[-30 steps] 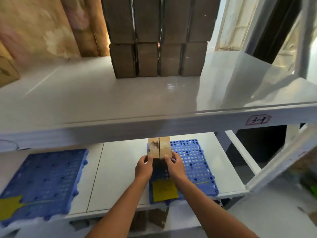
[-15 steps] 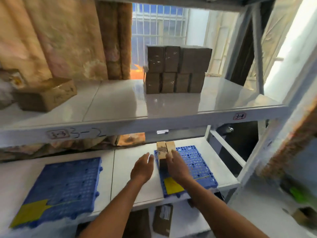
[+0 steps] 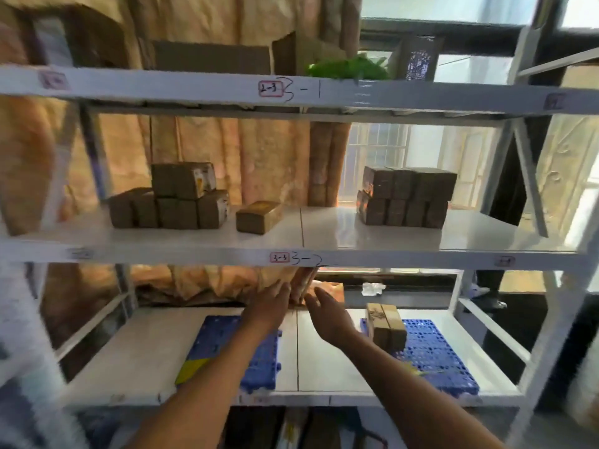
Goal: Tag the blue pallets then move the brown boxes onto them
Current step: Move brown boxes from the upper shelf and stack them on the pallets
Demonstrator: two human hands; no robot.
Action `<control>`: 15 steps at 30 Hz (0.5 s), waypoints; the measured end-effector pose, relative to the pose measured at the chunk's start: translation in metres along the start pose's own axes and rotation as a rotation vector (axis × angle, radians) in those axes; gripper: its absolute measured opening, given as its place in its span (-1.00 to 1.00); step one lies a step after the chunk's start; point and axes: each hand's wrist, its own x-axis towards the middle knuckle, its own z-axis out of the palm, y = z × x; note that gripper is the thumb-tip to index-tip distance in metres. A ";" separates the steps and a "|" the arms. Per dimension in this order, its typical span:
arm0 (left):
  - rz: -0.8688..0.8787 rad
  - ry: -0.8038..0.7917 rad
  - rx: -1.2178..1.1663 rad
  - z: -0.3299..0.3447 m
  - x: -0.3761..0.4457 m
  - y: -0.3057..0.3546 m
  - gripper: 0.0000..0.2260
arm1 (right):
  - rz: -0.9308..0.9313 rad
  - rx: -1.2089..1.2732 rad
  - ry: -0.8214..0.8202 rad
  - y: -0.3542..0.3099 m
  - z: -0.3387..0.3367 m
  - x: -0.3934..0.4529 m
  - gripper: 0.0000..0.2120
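On the right blue pallet (image 3: 434, 358) two brown boxes (image 3: 385, 325) stand — left hand (image 3: 270, 303) and right hand (image 3: 327, 314) empty, fingers loose — next, fetching more boxes from the stack (image 3: 405, 197) above.

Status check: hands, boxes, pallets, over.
Left hand and right hand open, empty, raised between shelves. Two brown boxes on right pallet; left pallet bare, yellow tag on. More boxes on the shelf above. Nothing blocking.
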 end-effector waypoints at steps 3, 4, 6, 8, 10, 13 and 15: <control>-0.032 0.050 0.032 -0.053 -0.041 -0.026 -0.49 | -0.067 0.074 -0.061 -0.056 0.027 -0.029 -0.48; -0.045 0.063 0.040 -0.066 -0.049 -0.032 -0.48 | -0.067 0.096 -0.074 -0.070 0.036 -0.033 -0.45; -0.071 0.077 0.054 -0.095 -0.064 -0.046 -0.45 | -0.070 0.124 -0.098 -0.107 0.048 -0.042 -0.51; -0.070 0.108 0.042 -0.122 -0.072 -0.058 -0.43 | -0.138 0.152 -0.093 -0.138 0.061 -0.043 -0.51; -0.057 0.148 0.000 -0.147 -0.070 -0.067 -0.41 | -0.143 0.185 -0.078 -0.165 0.073 -0.031 -0.36; -0.025 0.224 -0.098 -0.180 -0.051 -0.084 -0.40 | -0.103 0.185 -0.027 -0.205 0.088 -0.001 -0.25; 0.022 0.291 -0.146 -0.202 -0.032 -0.095 -0.45 | -0.106 0.195 0.020 -0.232 0.091 0.016 -0.32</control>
